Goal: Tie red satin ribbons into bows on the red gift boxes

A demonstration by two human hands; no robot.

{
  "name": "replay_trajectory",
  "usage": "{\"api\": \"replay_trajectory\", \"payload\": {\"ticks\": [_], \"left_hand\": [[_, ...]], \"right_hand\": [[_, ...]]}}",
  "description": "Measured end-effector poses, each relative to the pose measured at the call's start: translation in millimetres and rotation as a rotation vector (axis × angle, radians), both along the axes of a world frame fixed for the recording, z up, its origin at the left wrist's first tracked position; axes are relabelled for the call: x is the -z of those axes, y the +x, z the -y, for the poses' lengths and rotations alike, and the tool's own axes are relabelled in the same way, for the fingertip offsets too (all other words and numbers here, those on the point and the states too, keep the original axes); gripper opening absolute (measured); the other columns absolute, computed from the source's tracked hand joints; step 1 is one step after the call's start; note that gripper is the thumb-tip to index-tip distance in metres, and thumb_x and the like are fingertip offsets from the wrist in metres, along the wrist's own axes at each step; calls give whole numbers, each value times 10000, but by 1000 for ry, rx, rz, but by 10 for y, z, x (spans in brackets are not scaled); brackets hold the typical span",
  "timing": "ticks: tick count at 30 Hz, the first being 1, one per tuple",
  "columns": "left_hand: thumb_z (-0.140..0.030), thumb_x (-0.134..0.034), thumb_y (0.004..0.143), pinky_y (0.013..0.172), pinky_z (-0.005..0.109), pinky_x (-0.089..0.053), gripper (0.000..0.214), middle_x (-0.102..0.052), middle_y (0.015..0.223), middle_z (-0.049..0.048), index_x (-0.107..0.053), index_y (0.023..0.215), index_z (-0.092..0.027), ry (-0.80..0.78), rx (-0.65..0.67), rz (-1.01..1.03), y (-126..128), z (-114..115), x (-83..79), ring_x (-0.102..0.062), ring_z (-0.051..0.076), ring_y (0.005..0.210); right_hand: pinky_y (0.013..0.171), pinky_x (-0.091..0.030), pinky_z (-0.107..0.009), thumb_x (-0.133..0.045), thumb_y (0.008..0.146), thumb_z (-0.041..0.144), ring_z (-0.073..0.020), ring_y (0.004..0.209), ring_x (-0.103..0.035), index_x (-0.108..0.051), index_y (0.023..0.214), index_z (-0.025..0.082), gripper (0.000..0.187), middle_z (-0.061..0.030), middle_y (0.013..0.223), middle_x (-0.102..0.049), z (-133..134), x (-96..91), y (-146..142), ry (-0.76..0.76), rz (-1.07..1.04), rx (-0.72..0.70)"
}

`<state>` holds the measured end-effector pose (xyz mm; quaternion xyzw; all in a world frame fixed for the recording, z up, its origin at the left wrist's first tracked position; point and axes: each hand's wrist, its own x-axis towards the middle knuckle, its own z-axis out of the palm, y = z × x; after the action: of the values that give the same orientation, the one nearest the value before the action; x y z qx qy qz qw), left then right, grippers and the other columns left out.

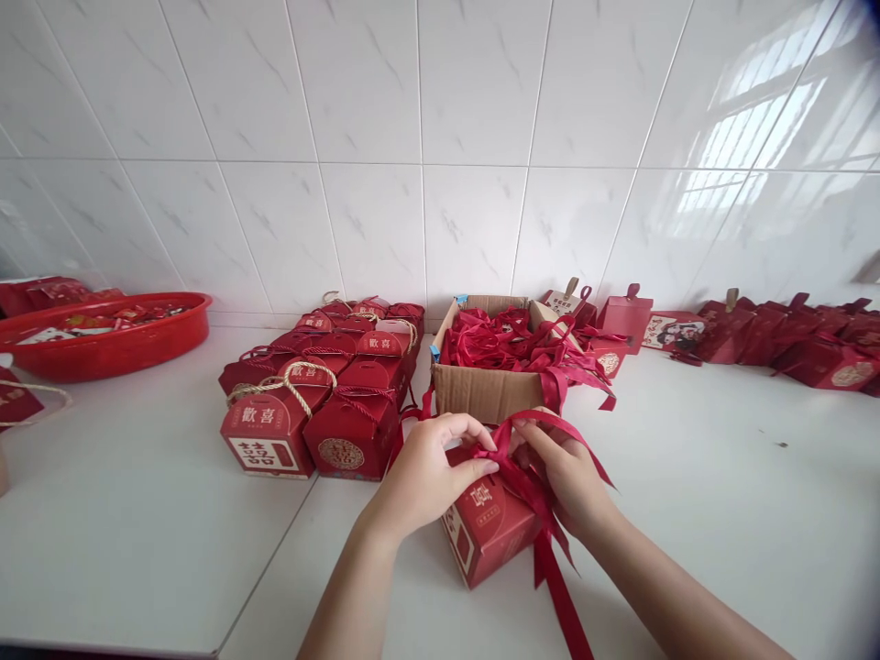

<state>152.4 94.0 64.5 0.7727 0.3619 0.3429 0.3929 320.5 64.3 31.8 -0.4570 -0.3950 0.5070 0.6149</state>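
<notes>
Left hand (427, 469), fingertips nearly meeting thumb, and right hand (569, 475), fingers curled in, grip one red ribbon (533, 490) atop one gift box (505, 533) marked 喜 on the table (742, 477). Beyond: one cardboard carton (481, 392); leftward, one rope-handled box (265, 438) reading 歡喜 above 囍.

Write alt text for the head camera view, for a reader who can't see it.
A person's left hand and right hand handle a red ribbon atop a small red box on a white table. Behind stands an open cardboard box of loose ribbons; to the left are rows of red boxes and a red basin.
</notes>
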Motion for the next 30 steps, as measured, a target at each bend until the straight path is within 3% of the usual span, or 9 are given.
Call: {"api": "replay_trajectory", "payload": {"ticks": [3,5,9,11,13,15,18,21,30], "left_hand": [[-254,-706,758,809,279,-473,79,-706,877,-5,-659,811,-219,-33,-5,-11,-10,-3,9,-627,162,855],[-265,-713,748,829,295,-473,99,-707,888,5,-659,814,-215,-69,-14,-9,-18,-12,10,-629,174,881],[-250,-713,734,877,320,-459,113,-701,905,21,-649,813,-201,-130,-17,-4,-26,-33,-5,-629,192,931],[-248,-709,735,879,327,-458,115,-699,908,28,-647,817,-197,-132,-26,-3,-29,-38,-15,-629,197,937],[-255,-707,737,877,335,-462,122,-701,922,32,-650,829,-199,-127,-23,-4,-33,-35,-21,-631,204,946],[-262,-709,737,880,346,-466,126,-707,933,35,-660,837,-204,-124,-16,-5,-40,-24,-22,-634,210,950],[-254,-709,737,891,365,-468,123,-713,939,35,-674,845,-207,-129,-19,15,-46,-2,-22,-638,218,952],[-224,-701,740,890,375,-476,138,-715,958,38,-676,875,-209,-152,-19,44,-42,12,-29,-643,225,966],[-198,-692,755,825,341,-485,204,-716,946,24,-583,925,-222,-214,36,41,-47,4,-53,-646,208,977]], "right_hand": [[580,-372,-251,-649,798,403,-118,589,-473,-610,636,180,278,4,629,-582,-21,-10,66,26,24,12],[546,-354,-249,-624,805,377,-108,537,-447,-545,532,172,351,7,542,-527,-49,-62,147,-15,44,-70],[421,-252,-251,-560,785,344,-72,379,-213,-331,466,219,412,84,393,-240,-141,-276,335,-131,-15,-254],[447,-308,-248,-542,763,328,-69,403,-235,-354,533,215,318,82,460,-286,-171,-416,393,-128,-75,-263],[527,-380,-253,-559,768,330,-82,483,-372,-442,638,201,217,47,579,-433,-154,-558,406,-60,-42,-234],[575,-401,-256,-606,783,337,-109,586,-476,-515,722,204,173,20,673,-530,-83,-685,381,59,229,-238],[559,-396,-259,-656,778,318,-150,654,-540,-613,796,230,100,-4,734,-615,73,-803,297,185,816,-355],[513,-366,-258,-692,727,259,-181,667,-561,-651,882,273,162,-11,766,-653,179,-791,179,242,1050,-332],[509,-339,-253,-688,673,143,-183,623,-568,-606,805,238,182,-25,733,-658,115,-520,-20,236,1135,-188]]}}
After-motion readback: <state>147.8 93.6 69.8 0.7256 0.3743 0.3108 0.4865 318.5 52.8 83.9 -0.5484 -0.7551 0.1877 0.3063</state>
